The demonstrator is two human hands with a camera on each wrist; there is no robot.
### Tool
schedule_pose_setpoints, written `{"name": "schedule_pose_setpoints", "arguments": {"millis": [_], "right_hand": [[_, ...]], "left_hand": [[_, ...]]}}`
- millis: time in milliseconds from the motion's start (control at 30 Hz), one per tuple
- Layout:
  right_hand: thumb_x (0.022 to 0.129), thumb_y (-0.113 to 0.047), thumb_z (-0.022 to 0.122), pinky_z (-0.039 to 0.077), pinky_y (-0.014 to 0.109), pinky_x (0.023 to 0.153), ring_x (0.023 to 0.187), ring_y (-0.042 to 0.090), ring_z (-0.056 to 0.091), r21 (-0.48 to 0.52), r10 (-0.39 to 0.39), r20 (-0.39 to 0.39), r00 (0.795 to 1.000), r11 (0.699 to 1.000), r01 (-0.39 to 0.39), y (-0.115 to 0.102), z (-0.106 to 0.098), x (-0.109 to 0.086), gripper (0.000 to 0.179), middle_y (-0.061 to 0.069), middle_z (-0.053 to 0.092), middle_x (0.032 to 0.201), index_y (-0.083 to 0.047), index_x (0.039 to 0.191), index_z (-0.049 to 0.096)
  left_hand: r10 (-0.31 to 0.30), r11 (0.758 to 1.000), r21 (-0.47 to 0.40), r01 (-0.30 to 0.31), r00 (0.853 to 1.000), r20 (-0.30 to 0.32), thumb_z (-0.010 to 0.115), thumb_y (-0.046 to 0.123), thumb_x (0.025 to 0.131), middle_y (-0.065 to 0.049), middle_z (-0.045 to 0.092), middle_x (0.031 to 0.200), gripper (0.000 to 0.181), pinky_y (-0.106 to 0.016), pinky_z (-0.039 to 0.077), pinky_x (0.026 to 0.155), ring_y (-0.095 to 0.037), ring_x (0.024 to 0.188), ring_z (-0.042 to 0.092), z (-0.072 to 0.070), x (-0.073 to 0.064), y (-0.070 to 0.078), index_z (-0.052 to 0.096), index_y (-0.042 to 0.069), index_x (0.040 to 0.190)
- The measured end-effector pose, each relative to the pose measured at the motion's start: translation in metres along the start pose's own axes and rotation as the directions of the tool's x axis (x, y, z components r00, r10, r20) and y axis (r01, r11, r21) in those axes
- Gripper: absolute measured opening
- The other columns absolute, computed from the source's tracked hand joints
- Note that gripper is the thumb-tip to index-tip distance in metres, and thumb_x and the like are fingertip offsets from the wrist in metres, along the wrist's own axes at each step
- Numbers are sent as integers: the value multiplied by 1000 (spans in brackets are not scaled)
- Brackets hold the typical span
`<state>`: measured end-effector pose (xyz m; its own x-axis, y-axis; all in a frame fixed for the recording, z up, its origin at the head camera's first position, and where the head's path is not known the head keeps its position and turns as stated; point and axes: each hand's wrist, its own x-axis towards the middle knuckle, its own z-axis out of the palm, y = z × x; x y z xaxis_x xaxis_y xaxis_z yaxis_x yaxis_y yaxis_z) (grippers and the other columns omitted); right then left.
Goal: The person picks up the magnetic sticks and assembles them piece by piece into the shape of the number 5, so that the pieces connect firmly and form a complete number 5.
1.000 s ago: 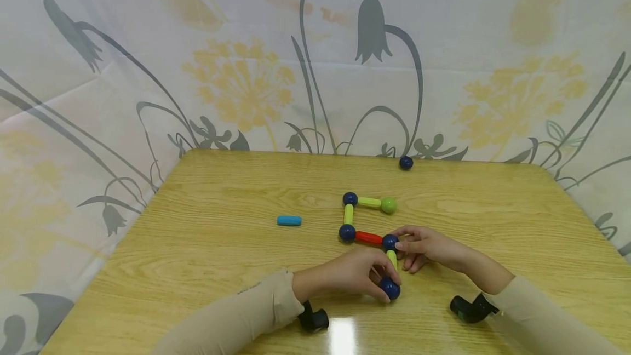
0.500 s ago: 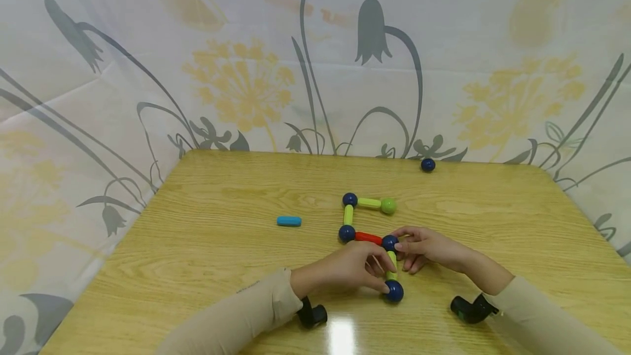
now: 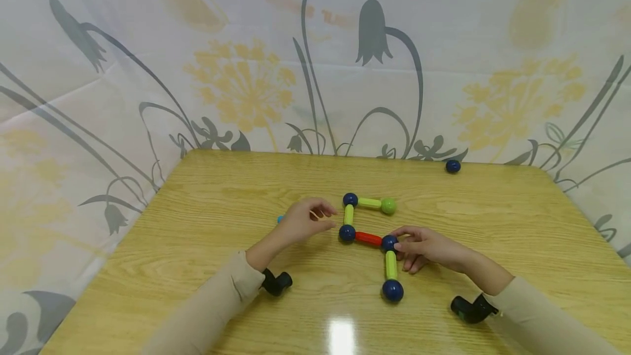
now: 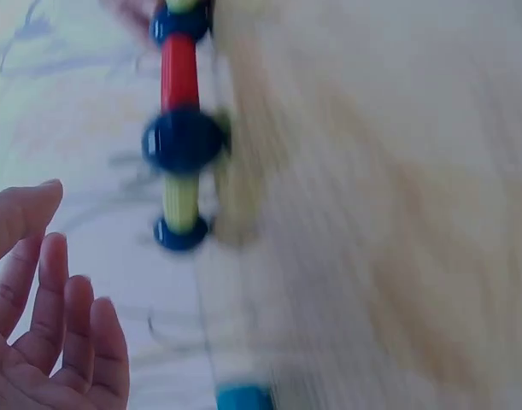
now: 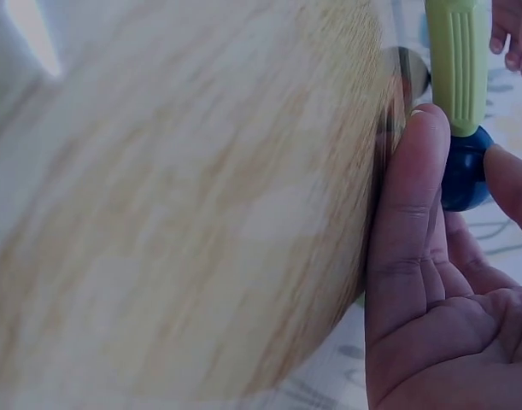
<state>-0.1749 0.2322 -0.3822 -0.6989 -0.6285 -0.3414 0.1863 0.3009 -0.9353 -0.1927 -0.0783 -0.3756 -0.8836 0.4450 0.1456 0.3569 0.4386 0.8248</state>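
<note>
My right hand (image 3: pixel 426 248) pinches a dark blue ball (image 5: pixel 466 175) between thumb and fingers. That ball is a corner in a zigzag chain of magnetic rods and balls lying on the table. From it a yellow-green rod (image 3: pixel 391 265) runs toward me to another dark blue ball (image 3: pixel 393 291). A red rod (image 3: pixel 368 239) leads left to a third blue ball (image 3: pixel 347 233). Beyond are more yellow-green rods and a light green ball (image 3: pixel 388 205) at the far end. My left hand (image 3: pixel 307 221), holding nothing, hovers left of the chain, partly covering a light blue rod (image 4: pixel 245 398).
A loose dark blue ball (image 3: pixel 453 166) is near the far edge of the wooden table (image 3: pixel 222 190). A flower-printed cloth (image 3: pixel 315 70) hangs behind it. Black wrist camera mounts (image 3: pixel 470 309) jut out beneath both sleeves.
My left hand has let go of the near blue ball and moved left and away from me, over the light blue rod. The loose blue ball has rolled right. My right hand stays put.
</note>
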Motion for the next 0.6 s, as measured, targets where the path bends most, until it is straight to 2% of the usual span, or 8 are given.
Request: {"name": "schedule_pose_setpoints", "arguments": {"millis": [100, 167, 400, 600], "right_hand": [[98, -16, 51, 55, 31, 62, 68, 18, 63, 0, -5, 2, 1000, 1000, 5, -1, 0, 0, 51, 15, 60, 90, 13, 134, 30], [98, -16, 50, 55, 31, 63, 68, 18, 63, 0, -6, 4, 1000, 1000, 6, 0, 0, 0, 50, 15, 60, 90, 13, 134, 31], [98, -18, 50, 55, 32, 63, 70, 19, 62, -33, -12, -2, 1000, 999, 12, 1, -3, 0, 51, 15, 59, 91, 12, 135, 31], [99, -16, 48, 55, 31, 63, 70, 19, 62, -85, -28, -4, 1000, 996, 27, 2, -9, 4, 50, 15, 59, 88, 14, 135, 30]], "left_hand": [[-27, 999, 29, 29, 998, -55, 70, 12, 85, -6, 64, 102, 19, -33, 47, 78, -23, 92, 55, -16, -4, -10, 67, 4, 103], [-57, 998, 29, 59, 997, -61, 70, 13, 85, -6, 63, 105, 22, -36, 45, 82, -27, 97, 54, -25, -7, -16, 66, 4, 105], [-126, 989, 76, 124, 992, 21, 69, 15, 86, -9, 57, 120, 31, -44, 43, 90, -32, 111, 48, -46, -17, -32, 64, 4, 115], [-243, 965, 117, 236, 968, 55, 71, 13, 84, -7, 59, 114, 33, -37, 47, 85, -27, 103, 54, -49, -19, -39, 65, 5, 115]]}}
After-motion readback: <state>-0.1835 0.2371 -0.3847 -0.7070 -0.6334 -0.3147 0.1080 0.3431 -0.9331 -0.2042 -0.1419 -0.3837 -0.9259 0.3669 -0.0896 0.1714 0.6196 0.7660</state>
